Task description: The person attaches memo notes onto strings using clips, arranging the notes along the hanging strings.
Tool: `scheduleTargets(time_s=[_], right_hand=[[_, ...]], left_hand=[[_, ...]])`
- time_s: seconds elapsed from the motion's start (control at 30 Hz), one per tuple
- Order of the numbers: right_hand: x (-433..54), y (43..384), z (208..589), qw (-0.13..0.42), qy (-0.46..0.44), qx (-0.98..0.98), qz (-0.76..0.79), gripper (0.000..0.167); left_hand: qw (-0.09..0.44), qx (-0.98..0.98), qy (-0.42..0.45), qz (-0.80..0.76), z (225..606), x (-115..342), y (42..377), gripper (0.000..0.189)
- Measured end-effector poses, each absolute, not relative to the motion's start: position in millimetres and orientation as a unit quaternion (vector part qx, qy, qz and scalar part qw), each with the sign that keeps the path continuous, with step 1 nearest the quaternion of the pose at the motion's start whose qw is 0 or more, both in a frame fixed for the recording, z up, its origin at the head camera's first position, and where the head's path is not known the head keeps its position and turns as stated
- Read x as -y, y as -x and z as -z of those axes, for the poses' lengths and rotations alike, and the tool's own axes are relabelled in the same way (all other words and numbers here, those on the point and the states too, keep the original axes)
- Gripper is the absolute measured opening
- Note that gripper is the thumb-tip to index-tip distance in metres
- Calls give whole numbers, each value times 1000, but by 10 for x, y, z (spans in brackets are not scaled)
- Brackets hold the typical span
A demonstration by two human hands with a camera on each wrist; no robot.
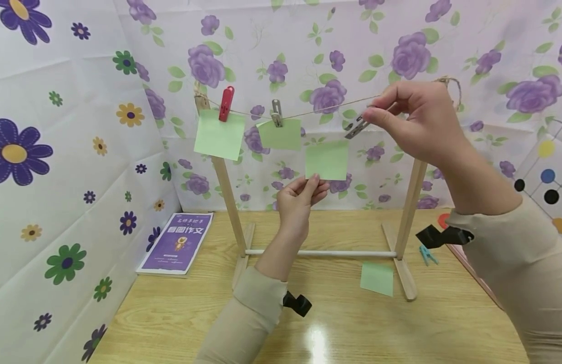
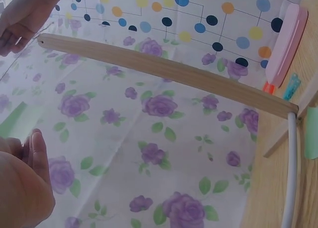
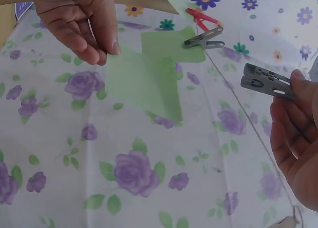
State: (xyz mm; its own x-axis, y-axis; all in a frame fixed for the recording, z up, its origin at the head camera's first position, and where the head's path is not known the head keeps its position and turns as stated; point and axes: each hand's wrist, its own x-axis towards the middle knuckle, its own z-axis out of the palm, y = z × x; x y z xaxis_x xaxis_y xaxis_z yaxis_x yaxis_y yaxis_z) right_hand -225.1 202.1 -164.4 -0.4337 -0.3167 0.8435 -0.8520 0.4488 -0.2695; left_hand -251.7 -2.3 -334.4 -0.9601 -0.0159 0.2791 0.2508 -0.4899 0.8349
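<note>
My left hand (image 1: 300, 205) pinches the lower edge of a green paper square (image 1: 327, 161) between thumb and fingers, just below the twine (image 1: 335, 107). Up at the right, my right hand (image 1: 417, 119) grips a grey clothespin (image 3: 268, 81) by its handle end, its tip pointing toward the paper. On the twine, a red clothespin (image 1: 226, 103) holds one green paper square (image 1: 219, 135) at the left. Beside it a grey clothespin (image 1: 276, 113) holds another green paper (image 1: 281, 135). The twine runs between the two posts of a wooden stand (image 1: 228, 202).
A loose green paper (image 1: 377, 278) lies by the stand's right foot. Right of that foot is a blue clothespin (image 1: 428, 255), with a pink case (image 2: 288, 44) near it. A purple book (image 1: 177, 243) lies at the back left. Flowered cloth (image 1: 281, 60) hangs behind the stand.
</note>
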Motion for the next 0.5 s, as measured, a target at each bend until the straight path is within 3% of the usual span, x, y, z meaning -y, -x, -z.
scheduleTargets(time_s=[0.3,0.5], right_hand=[[-1940,2260,1313,399,-396,783,-267,8],[-1837,2331,1130,377,-363,819,-238,16]], left_hand=[[76,495,138,855,3242,-26,2517,17],[76,493,137,856,3185,-47,2527,19]])
